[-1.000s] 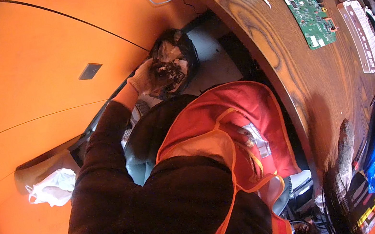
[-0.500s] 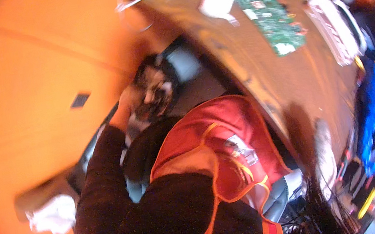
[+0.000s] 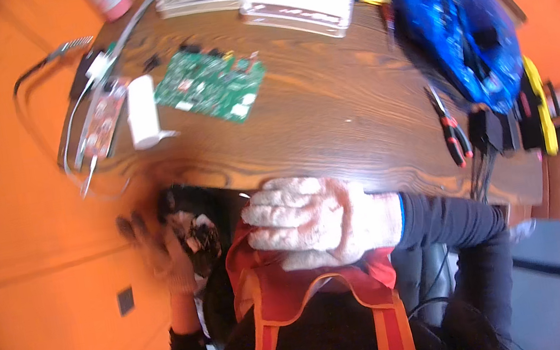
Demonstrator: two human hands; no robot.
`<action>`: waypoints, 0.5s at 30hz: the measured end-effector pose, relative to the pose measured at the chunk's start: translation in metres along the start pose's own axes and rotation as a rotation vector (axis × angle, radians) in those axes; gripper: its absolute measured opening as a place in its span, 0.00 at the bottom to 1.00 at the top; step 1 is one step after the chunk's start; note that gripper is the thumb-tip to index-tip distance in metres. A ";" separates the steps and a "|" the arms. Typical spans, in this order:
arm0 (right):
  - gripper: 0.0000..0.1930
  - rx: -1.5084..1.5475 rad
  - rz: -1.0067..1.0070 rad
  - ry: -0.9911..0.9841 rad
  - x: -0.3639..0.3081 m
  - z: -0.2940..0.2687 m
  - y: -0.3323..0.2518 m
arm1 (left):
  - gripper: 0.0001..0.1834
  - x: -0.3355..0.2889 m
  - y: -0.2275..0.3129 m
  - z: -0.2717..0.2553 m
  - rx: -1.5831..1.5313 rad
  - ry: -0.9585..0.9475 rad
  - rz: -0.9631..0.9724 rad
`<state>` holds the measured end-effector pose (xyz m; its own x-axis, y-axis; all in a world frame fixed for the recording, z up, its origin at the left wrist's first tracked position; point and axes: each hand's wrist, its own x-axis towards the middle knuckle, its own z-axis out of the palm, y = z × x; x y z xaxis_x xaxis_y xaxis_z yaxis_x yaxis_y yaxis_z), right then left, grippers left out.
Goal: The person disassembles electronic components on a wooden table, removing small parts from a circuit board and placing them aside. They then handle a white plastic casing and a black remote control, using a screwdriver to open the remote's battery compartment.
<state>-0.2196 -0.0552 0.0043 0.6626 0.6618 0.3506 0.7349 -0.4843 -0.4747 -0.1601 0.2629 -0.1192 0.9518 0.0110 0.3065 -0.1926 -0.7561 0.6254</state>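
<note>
My right hand (image 3: 309, 221), in a pale knit work glove, hovers palm down over the red apron (image 3: 278, 284) at my lap, near the table's front edge. Its fingers are stretched out and nothing shows in them. To the left, my left hand (image 3: 165, 254) is beside a dark bin-like container (image 3: 198, 234) with crumpled bits in it, below the table edge. Motion smears its fingers, so whether they hold anything is unclear. On the table (image 3: 329, 117), a green circuit board (image 3: 212, 84) lies next to a white cylinder (image 3: 142, 112).
Pliers with red-and-black handles (image 3: 453, 131) lie at the right, below a blue plastic bag (image 3: 460, 25). White-and-clear cases (image 3: 298, 5) stand at the back. A reddish circuit board (image 3: 102, 125) with white cables is at the left, near the orange wall (image 3: 32, 212).
The view has swung from the left side round to the table. My gloved right hand has come over my lap. My left hand stays by the dark container.
</note>
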 end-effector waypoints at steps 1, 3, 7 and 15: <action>0.27 0.005 0.045 0.042 -0.004 -0.006 0.004 | 0.33 0.001 0.015 -0.006 -0.059 0.026 0.065; 0.25 -0.032 0.124 0.043 -0.021 -0.020 0.007 | 0.33 0.007 0.043 -0.008 -0.129 0.058 0.206; 0.23 0.040 0.212 0.264 -0.047 -0.030 0.002 | 0.35 0.031 0.086 -0.002 -0.229 0.033 0.550; 0.28 -0.110 0.653 0.150 -0.103 -0.073 0.010 | 0.33 0.068 0.150 0.031 -0.288 -0.136 0.609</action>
<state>-0.2701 -0.1702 0.0225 0.9825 0.1315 0.1318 0.1826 -0.8186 -0.5446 -0.1172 0.1296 -0.0270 0.6719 -0.4569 0.5828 -0.7404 -0.3976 0.5419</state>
